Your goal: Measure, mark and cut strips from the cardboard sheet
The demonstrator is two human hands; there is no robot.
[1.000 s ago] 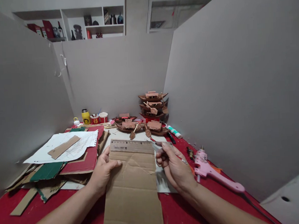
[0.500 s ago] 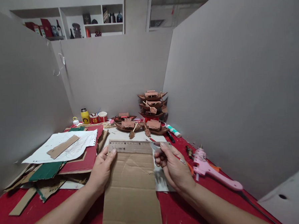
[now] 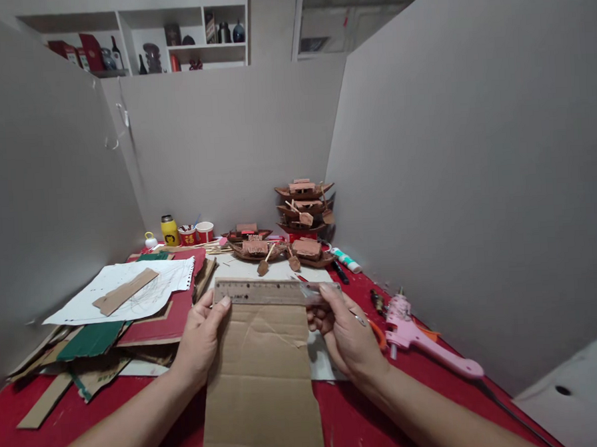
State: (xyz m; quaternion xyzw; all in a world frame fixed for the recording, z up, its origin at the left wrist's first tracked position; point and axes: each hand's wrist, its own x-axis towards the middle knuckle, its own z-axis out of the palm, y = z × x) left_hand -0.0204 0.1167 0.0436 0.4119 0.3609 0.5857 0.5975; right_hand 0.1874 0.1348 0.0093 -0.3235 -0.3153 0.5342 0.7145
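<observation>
A clear ruler (image 3: 267, 292) lies across the far end of a long brown cardboard piece (image 3: 264, 379). My left hand (image 3: 203, 332) pinches the ruler's left end and the cardboard's edge, thumb on top. At the other end, my right hand (image 3: 345, 328) is closed on the ruler, which sticks out past the cardboard's right edge. A thin pen-like tool (image 3: 357, 318) shows between the fingers of that hand, mostly hidden. Beyond the ruler stand small brown model boats (image 3: 307, 250) with paddles.
Cardboard sheets (image 3: 94, 339) and a white paper (image 3: 82, 298) are piled on the left. On the right lie a pink glue gun (image 3: 430, 347), a black marker (image 3: 340, 272) and a white-green tube (image 3: 346, 261). Cups (image 3: 205, 232) and a yellow bottle (image 3: 169, 231) stand behind.
Both hands and the ruler have shifted very slightly; the ruler's left end sits a little further left and away from me. The grips look the same.
</observation>
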